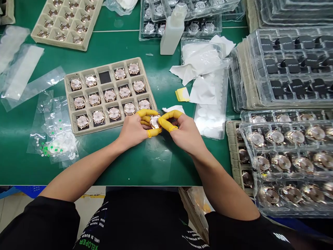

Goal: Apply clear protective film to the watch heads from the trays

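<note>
Both hands wear yellow finger cots and meet at the front right corner of a beige tray. A round rose-gold watch case (154,121) is gripped between the fingers of my left hand (136,125). My right hand (182,128) is closed, its thumb and forefinger at the right edge of that watch case; whether a small item is pinched there, I cannot make out. Just left of the hands lies the beige compartment tray (68,104), with similar watch cases sitting face down in its cells. One back-row cell shows only its black bottom (105,77).
A white bottle (171,34) stands behind, near white wipes (203,91) and a yellow pad (182,94). Clear trays of watch cases (286,163) are stacked at right. Plastic bags with green and white dots (56,146) lie left; another watch tray (62,41) sits back left.
</note>
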`<action>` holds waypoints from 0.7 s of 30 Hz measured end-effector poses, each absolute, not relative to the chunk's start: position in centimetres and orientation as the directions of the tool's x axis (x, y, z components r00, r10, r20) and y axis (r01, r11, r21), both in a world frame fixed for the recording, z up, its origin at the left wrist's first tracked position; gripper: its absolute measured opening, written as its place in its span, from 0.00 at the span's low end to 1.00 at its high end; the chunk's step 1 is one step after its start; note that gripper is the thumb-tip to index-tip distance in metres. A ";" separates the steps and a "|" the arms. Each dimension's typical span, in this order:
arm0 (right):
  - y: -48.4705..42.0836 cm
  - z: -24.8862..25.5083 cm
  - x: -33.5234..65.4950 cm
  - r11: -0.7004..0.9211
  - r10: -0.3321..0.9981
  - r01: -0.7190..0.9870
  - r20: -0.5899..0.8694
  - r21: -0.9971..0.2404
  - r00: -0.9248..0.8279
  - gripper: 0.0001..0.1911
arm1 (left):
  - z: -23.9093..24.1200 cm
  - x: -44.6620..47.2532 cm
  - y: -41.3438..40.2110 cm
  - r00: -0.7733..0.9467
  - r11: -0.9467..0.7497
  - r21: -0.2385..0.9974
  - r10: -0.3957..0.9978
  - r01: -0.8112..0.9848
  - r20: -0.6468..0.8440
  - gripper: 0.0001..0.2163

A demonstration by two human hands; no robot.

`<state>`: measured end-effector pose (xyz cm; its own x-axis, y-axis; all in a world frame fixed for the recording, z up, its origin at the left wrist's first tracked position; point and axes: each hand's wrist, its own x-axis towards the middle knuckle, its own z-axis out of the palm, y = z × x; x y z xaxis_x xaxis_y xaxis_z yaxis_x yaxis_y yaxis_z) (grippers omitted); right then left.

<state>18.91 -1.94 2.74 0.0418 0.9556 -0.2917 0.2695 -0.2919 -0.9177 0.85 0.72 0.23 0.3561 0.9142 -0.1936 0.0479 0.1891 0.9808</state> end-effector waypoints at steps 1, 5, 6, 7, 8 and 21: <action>-1.9 2.8 18.9 -0.291 0.956 0.276 -0.291 -0.916 0.042 0.11 | 0.2 0.8 0.7 0.356 0.189 0.981 0.914 0.050 -0.195 0.25; -2.1 3.0 18.7 -0.276 0.960 0.328 -0.278 -0.904 0.044 0.10 | 0.3 0.8 0.7 0.363 0.189 0.980 0.910 0.061 -0.198 0.25; -2.1 3.1 18.6 -0.273 0.960 0.337 -0.276 -0.901 0.041 0.11 | 0.3 0.8 0.7 0.366 0.189 0.980 0.909 0.064 -0.200 0.26; -2.1 3.1 18.6 -0.268 0.962 0.343 -0.272 -0.900 0.037 0.11 | 0.3 0.8 0.8 0.367 0.188 0.980 0.908 0.066 -0.199 0.26; -2.1 3.1 18.7 -0.255 0.966 0.343 -0.257 -0.904 0.039 0.11 | 0.3 0.8 0.8 0.367 0.187 0.980 0.909 0.067 -0.199 0.26; 6.3 -3.2 25.0 -0.258 0.893 0.824 0.201 -0.504 0.402 0.13 | 0.2 0.8 1.0 0.348 0.185 0.979 0.915 0.089 -0.205 0.26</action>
<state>25.05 6.26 -3.16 0.4023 0.8933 0.2005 0.8242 -0.2580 -0.5042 0.82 0.98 0.18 0.3481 0.9148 -0.2047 0.0887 0.1853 0.9787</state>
